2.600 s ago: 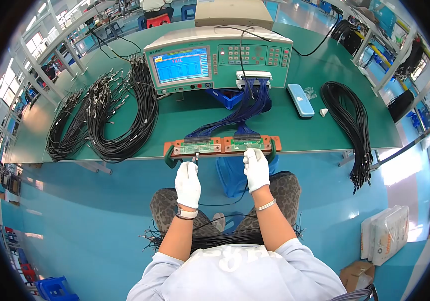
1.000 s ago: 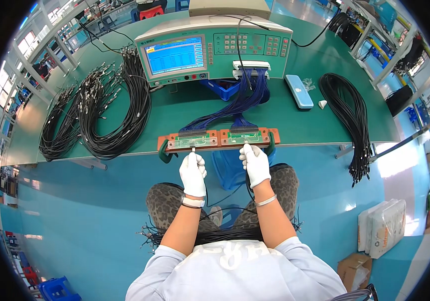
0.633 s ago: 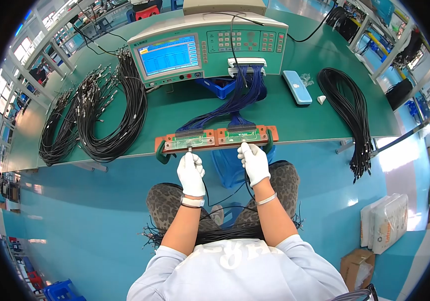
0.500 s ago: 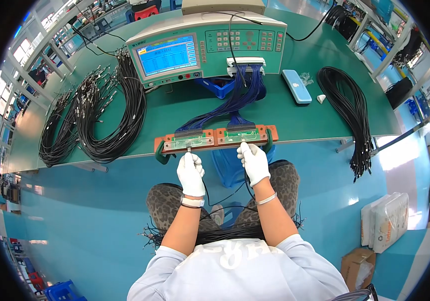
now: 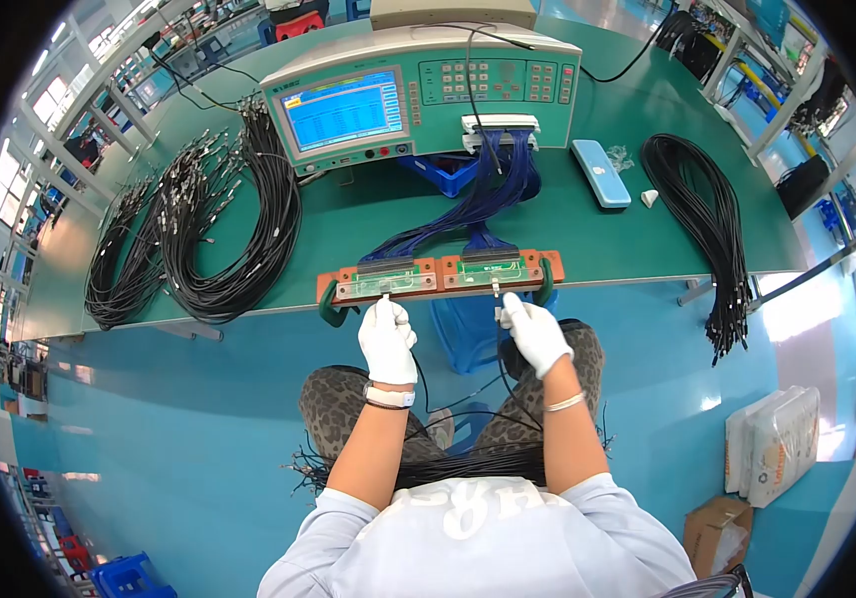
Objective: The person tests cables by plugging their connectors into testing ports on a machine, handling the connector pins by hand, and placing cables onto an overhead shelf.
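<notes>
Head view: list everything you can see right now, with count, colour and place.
tester: one, green, blue screen, back of table
table: one, green
test fixture: one, orange, front table edge
ribbon wires: one bunch, blue, tester to fixture
cable bundles: two, black, table left
cable bundle: one, black, table right, hanging over edge
case: one, light blue, right of tester
lap cables: one bunch, black
left hand: white glove, pinching plug at fixture
right hand: white glove, pinching plug just below fixture
</notes>
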Motion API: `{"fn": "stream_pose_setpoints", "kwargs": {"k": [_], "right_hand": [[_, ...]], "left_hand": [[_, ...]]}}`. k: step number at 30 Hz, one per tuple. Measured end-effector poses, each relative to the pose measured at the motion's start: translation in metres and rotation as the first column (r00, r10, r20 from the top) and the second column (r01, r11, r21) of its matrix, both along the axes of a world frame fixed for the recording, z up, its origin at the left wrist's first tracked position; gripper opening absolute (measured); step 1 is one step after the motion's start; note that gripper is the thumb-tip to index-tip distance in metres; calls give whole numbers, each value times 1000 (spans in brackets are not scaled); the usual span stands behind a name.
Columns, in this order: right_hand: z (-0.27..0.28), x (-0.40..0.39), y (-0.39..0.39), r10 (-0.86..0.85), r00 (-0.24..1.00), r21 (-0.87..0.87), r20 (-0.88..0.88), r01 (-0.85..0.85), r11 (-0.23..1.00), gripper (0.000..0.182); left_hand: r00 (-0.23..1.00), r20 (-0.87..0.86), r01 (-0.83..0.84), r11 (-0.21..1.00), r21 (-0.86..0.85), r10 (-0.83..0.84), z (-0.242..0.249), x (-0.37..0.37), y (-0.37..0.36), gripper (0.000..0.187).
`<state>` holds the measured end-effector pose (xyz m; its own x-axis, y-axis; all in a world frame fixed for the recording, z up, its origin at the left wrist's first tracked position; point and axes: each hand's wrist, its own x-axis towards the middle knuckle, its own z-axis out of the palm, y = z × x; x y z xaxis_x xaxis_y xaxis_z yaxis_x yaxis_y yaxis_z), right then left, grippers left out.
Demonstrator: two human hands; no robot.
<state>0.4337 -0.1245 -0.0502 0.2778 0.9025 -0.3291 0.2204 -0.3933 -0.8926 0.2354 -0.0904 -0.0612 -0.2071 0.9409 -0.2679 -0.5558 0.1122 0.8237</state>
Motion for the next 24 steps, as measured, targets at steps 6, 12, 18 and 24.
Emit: {"fn": "stream_pose_setpoints", "kwargs": {"k": [6,12,18,24], "right_hand": [[-12,54,-29,77,977,208,-197,-35,978,22],[10,63,-46,-39,887,412,-460,252,876,23],[5,36,-31,-3,747,383,-664,344,857,17],[-1,11,-15,-39,734,291,-678,318,902,13]], "left_hand": [[967,-79,246,969,25,-243,-2,-31,2,21],[943,-262,238,966,98,-206,-10,-79,-13,14],[948,-317,73,951,300,27,3,-85,-28,14],[988,-149,-19,980,199,49,21,-69,-22,12]]}}
